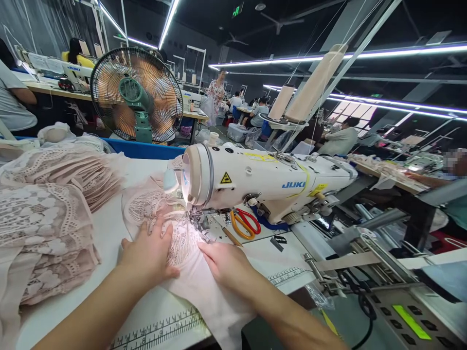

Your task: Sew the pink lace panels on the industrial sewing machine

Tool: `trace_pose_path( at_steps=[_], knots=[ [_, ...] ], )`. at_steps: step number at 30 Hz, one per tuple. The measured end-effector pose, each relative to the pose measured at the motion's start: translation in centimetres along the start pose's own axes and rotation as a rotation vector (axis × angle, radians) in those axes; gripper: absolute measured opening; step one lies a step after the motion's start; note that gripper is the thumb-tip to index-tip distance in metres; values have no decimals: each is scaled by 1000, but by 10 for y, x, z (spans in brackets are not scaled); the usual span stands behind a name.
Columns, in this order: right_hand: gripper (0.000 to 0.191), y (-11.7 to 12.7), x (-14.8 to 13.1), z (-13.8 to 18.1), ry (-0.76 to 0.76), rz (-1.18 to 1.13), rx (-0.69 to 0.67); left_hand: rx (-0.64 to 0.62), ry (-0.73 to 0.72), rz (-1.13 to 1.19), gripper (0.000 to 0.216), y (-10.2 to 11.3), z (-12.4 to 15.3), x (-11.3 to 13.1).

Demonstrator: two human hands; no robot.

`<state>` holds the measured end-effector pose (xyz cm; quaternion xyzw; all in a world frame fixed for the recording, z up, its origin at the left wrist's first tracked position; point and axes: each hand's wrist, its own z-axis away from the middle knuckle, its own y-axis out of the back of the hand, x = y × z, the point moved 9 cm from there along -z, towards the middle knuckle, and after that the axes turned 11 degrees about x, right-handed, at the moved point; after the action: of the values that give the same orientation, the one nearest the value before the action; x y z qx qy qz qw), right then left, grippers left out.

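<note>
A pale pink lace piece (182,243) lies under the needle of a white JUKI sewing machine (262,180). My left hand (149,253) lies flat on the lace, fingers spread, just left of the presser foot (199,224). My right hand (222,260) presses the fabric down in front of the needle, fingers stretched flat toward the foot. Plain pink fabric (215,301) hangs from the lace over the table's front edge between my forearms.
A stack of pink lace pieces (47,214) fills the table's left side. Orange and red scissors (246,223) lie under the machine arm. A green fan (136,95) stands behind. Thread cones (314,82) rise at the back. A control panel (410,321) sits lower right. Other workers sit beyond.
</note>
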<state>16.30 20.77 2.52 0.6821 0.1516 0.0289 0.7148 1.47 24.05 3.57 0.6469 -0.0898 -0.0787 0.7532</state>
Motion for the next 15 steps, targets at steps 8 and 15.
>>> trace_pose_path(
  at_steps=[8, 15],
  knots=[
    [52, -5, -2, -16, -39, 72, -77, 57, -9, 122, 96, -2, -24, -19],
    [72, -10, -7, -22, -73, 115, -140, 158, -51, 264, 102, -12, -55, -46]
  ],
)
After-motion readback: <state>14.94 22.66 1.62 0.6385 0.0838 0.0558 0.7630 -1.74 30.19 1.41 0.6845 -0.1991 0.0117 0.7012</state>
